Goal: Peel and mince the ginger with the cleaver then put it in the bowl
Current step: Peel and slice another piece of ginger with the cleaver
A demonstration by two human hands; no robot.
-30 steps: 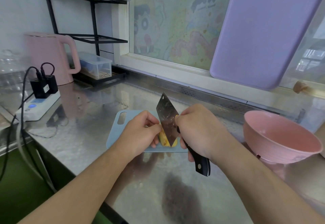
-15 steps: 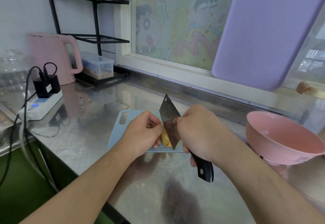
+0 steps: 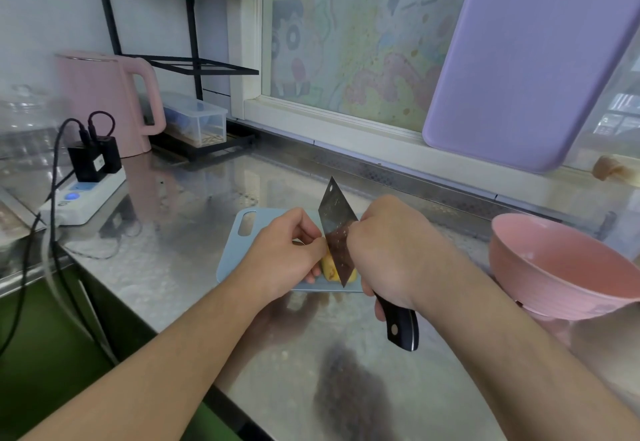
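A yellow piece of ginger (image 3: 329, 269) shows above the small blue cutting board (image 3: 232, 253), mostly hidden by my fingers and the blade. My left hand (image 3: 287, 253) pinches it from the left. My right hand (image 3: 391, 250) grips the cleaver (image 3: 337, 229) by its black handle, blade tilted up and resting against the ginger. The pink bowl (image 3: 554, 267) stands to the right of my right forearm, with nothing visible inside.
A steel counter (image 3: 194, 267) runs under everything. At the back left stand a pink kettle (image 3: 104, 101), a white power strip (image 3: 83, 194) with black plugs and cables, and a clear box (image 3: 197, 122) under a black rack. A purple board (image 3: 530, 59) leans on the window.
The cleaver blade has shifted slightly along the ginger between my hands. Both hands keep their hold; the view has drifted a little.
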